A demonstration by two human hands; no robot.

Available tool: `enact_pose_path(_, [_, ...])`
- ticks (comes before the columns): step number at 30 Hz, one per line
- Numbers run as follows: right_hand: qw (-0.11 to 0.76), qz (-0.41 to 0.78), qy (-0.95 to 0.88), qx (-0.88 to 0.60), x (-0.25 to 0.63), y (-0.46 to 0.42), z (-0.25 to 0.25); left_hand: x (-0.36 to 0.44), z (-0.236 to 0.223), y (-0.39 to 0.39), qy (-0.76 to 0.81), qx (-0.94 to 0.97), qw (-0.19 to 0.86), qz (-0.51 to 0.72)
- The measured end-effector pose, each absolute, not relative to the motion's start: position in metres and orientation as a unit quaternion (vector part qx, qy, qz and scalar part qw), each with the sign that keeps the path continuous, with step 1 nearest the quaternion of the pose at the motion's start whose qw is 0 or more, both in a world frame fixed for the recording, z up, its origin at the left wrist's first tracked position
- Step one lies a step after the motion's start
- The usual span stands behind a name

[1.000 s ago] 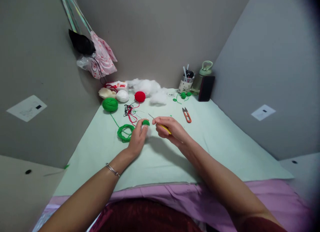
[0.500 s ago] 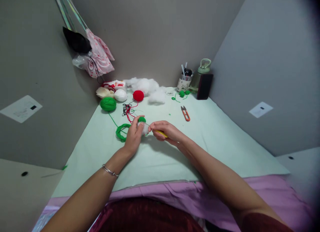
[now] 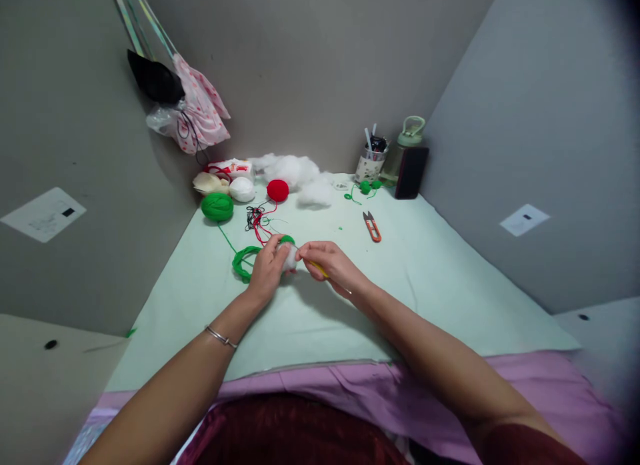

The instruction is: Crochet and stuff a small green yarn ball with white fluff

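Observation:
My left hand (image 3: 267, 270) is closed around a small crochet piece with a green top (image 3: 287, 239) and a fluffy white lower part (image 3: 288, 258). Whether the white is stuffing or yarn is hard to make out. In my right hand (image 3: 336, 263) is a crochet hook (image 3: 320, 270) with a yellow handle; its thin metal shaft points left and meets the piece. The fingertips of both hands are close together, and the hook's tip is hidden. Beside my left hand lies a loose ring of green yarn (image 3: 239, 267), joined by a strand to a green yarn ball (image 3: 217, 207).
Behind my hands are a red yarn ball (image 3: 277, 191), a white yarn ball (image 3: 243, 189), tangled black yarn (image 3: 254, 218) and white fiberfill (image 3: 295, 171). Orange thread snips (image 3: 372, 227) lie to the right. A pen cup (image 3: 371, 165), bottle (image 3: 395, 159) and black phone (image 3: 412, 173) stand at the back.
My right hand and the hook have shifted slightly left toward the piece, and less of the yellow handle shows. The piece has turned a little in my left hand.

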State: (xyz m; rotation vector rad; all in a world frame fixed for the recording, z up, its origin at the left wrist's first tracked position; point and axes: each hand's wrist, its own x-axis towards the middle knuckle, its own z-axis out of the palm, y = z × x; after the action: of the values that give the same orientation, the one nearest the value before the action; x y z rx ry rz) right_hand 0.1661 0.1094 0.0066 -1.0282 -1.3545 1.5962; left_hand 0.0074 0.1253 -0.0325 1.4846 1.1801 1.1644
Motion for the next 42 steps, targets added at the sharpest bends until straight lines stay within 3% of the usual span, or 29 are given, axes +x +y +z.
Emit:
enact_pose_path(4, [0.397, 0.55, -0.586, -0.443, 0.159, 0.098, 0.006, 0.007, -0.033, 0.127, 0.481, 0.617, 0.413, 0.465])
enact_pose_path(9, [0.335, 0.298, -0.747, -0.491, 0.153, 0.08, 0.004, 0.004, -0.035, 0.128, 0.489, 0.645, 0.341, 0.479])
enact_pose_path(12, [0.312, 0.26, -0.77, -0.492, 0.151, 0.074, 0.003, 0.002, -0.037, 0.128, 0.49, 0.655, 0.308, 0.486])
enact_pose_path(15, [0.345, 0.344, -0.736, -0.471, 0.151, 0.076, 0.006, 0.002, -0.038, 0.126, 0.483, 0.659, 0.287, 0.501])
enact_pose_path(20, [0.362, 0.687, -0.554, -0.299, 0.163, 0.094, 0.013, 0.002, -0.032, 0.123, 0.46, 0.652, 0.286, 0.53])
enact_pose_path(23, [0.24, 0.792, -0.53, -0.183, 0.167, 0.095, 0.014, 0.002, -0.03, 0.124, 0.449, 0.642, 0.31, 0.539])
enact_pose_path(25, [0.107, 0.805, -0.57, -0.128, 0.167, 0.089, 0.017, 0.001, -0.031, 0.127, 0.446, 0.628, 0.338, 0.54])
enact_pose_path(27, [0.046, 0.781, -0.612, -0.116, 0.168, 0.086, 0.022, -0.002, -0.032, 0.131, 0.444, 0.607, 0.371, 0.544])
enact_pose_path(30, [0.117, 0.688, -0.688, -0.2, 0.182, 0.093, 0.028, -0.006, -0.031, 0.137, 0.435, 0.571, 0.417, 0.557])
enact_pose_path(35, [0.179, 0.295, -0.797, -0.497, 0.218, 0.122, 0.018, -0.007, -0.031, 0.141, 0.407, 0.528, 0.477, 0.573])
enact_pose_path(37, [0.205, 0.216, -0.787, -0.54, 0.22, 0.127, 0.01, -0.005, -0.032, 0.141, 0.401, 0.525, 0.482, 0.576])
enact_pose_path(40, [0.289, 0.248, -0.772, -0.508, 0.205, 0.124, 0.001, 0.001, -0.034, 0.138, 0.392, 0.528, 0.486, 0.575])
enact_pose_path(42, [0.348, 0.383, -0.736, -0.435, 0.19, 0.119, -0.002, 0.006, -0.035, 0.134, 0.386, 0.533, 0.494, 0.568])
